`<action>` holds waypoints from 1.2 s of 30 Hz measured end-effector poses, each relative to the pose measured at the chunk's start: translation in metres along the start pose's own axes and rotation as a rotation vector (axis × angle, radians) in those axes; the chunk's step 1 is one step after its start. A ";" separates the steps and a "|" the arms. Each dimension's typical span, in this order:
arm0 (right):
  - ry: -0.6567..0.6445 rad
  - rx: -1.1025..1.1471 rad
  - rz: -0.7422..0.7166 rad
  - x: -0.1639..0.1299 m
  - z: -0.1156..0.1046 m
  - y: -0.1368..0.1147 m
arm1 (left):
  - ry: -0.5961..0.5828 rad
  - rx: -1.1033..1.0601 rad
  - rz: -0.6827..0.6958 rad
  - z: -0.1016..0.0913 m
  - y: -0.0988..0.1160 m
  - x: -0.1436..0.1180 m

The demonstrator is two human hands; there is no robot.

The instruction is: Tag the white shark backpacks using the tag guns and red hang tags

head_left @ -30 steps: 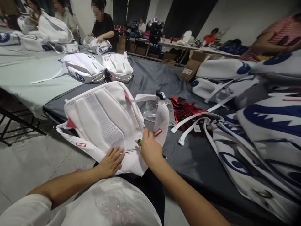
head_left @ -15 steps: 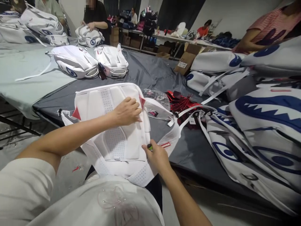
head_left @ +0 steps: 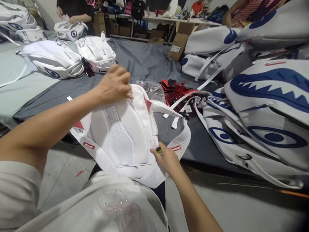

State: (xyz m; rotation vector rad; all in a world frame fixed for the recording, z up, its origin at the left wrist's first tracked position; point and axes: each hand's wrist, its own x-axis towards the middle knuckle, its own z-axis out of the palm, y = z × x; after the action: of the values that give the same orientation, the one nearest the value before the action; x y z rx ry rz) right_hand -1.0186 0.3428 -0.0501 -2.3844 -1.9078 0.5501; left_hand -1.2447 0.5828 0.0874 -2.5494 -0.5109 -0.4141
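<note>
A white backpack (head_left: 141,135) leans at the table's front edge, its padded back panel with dotted mesh facing me. Curled over the top of the backpack is my left hand (head_left: 116,82), closed on its upper edge, though the fingertips are partly hidden. At the lower right side of the bag, my right hand (head_left: 167,159) is closed around a small green-and-black object (head_left: 158,150); only its end shows, so its kind is unclear. A white shoulder strap (head_left: 182,138) with a red label loops out beside that hand.
White backpacks with blue eyes and teeth (head_left: 272,106) are piled on the right. Red tags (head_left: 178,93) and clear plastic (head_left: 152,90) lie behind my bag. Two more backpacks (head_left: 53,58) rest at left back. Co-workers stand across the dark-covered table (head_left: 142,54).
My left hand has moved from the middle of the back panel up to the bag's top edge. The bag's upper part has folded and shifted; my right hand keeps its hold. The view has tilted down.
</note>
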 end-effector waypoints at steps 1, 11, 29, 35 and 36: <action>-0.010 0.017 0.009 0.002 -0.002 0.000 | 0.015 0.032 -0.015 0.001 -0.009 -0.002; 0.455 0.946 -0.138 -0.002 -0.033 -0.020 | 0.038 -0.249 0.031 0.043 0.072 -0.007; 0.904 1.373 -0.120 0.027 -0.058 -0.028 | 0.070 -0.617 -0.255 0.037 0.087 0.082; 0.293 1.383 0.106 0.045 -0.055 -0.047 | -0.495 -1.025 -0.377 0.042 0.084 0.130; 0.312 1.375 0.132 0.049 -0.055 -0.043 | -0.533 -1.099 -0.382 0.041 0.082 0.129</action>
State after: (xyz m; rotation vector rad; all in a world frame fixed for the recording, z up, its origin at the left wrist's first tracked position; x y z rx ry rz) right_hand -1.0334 0.4102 0.0001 -1.4838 -0.7147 0.9693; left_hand -1.0880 0.5742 0.0682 -3.6536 -1.2464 -0.1242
